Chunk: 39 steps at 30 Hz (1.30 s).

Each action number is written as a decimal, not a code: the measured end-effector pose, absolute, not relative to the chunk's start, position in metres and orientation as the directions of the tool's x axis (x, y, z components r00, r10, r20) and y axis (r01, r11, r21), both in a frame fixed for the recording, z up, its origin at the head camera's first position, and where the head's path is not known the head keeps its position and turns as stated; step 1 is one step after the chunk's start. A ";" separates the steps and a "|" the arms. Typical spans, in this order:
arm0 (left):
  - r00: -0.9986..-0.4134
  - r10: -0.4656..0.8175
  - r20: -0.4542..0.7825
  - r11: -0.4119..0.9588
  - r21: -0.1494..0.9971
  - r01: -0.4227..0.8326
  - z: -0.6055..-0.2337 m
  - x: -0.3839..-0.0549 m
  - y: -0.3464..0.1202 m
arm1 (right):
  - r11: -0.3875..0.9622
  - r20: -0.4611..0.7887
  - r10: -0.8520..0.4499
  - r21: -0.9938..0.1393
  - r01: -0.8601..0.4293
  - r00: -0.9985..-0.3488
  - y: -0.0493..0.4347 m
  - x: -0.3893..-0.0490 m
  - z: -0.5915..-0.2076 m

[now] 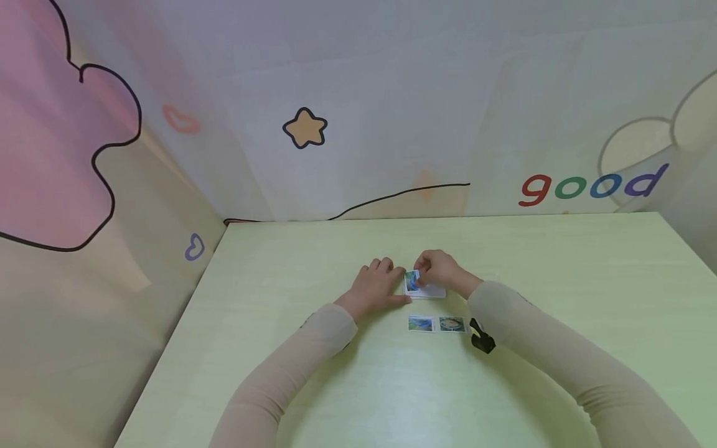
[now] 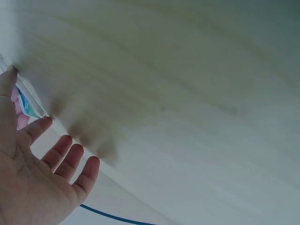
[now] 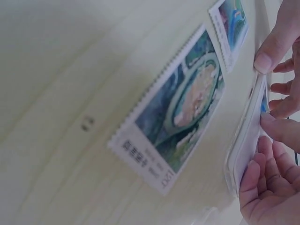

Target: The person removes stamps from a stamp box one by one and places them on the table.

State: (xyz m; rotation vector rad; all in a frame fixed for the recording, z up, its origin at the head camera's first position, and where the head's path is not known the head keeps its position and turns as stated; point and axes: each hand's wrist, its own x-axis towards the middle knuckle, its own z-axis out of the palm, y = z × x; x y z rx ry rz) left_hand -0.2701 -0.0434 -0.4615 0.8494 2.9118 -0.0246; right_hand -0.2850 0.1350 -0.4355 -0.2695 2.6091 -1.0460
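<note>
On the table lies a flat white case or stack (image 1: 434,292), with the left hand (image 1: 376,287) at its left end. The left thumb and index finger span its two left corners, and the other fingers extend loosely, as the left wrist view shows. Over the case, the right hand (image 1: 439,269) pinches a small blue-green postage stamp (image 1: 411,281) between thumb and fingertips. In the right wrist view the thumb partly covers that stamp. Nearer the body lie two stamps side by side: a blue-green one (image 1: 421,323) and one with an oval ring design (image 3: 194,101).
The pale green table (image 1: 347,398) reaches back to a printed cloth wall (image 1: 392,124) with a star and the word good. Another cloth panel (image 1: 151,280) stands along the left edge. A black fitting (image 1: 483,336) is at the right wrist.
</note>
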 end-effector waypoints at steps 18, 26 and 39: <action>-0.834 0.542 -0.107 0.839 0.013 0.544 -0.461 -0.270 -0.044 | 0.707 -0.193 -0.292 -0.704 -0.075 -0.937 0.132 -0.283 -0.438; -0.834 0.541 -0.107 0.840 0.022 0.542 -0.461 -0.269 -0.044 | 0.704 -0.198 -0.272 -0.708 -0.054 -0.942 0.131 -0.283 -0.440; -0.831 0.546 -0.110 0.837 0.028 0.547 -0.459 -0.268 -0.046 | 0.713 -0.194 -0.267 -0.698 -0.059 -0.944 0.133 -0.281 -0.438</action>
